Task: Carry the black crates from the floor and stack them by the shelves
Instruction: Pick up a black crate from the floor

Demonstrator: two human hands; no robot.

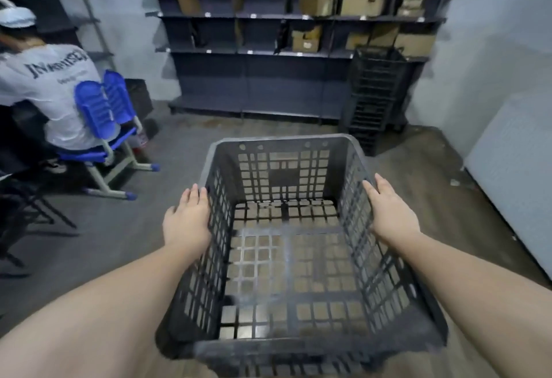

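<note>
I hold an empty black lattice crate (286, 350) in front of me, above the floor. My left hand (186, 219) grips its left wall from outside. On the opposite wall, my right hand (388, 213) grips the same way. A stack of several black crates (375, 94) stands on the floor against the right end of the dark shelves (254, 79), well ahead of the crate I carry.
A person in a white shirt (44, 94) sits on a blue chair (101, 114) at the left, beside a dark desk. Cardboard boxes (361, 2) fill the upper shelves. A white panel (513, 174) leans along the right wall. Bare grey floor (179, 144) lies between me and the shelves.
</note>
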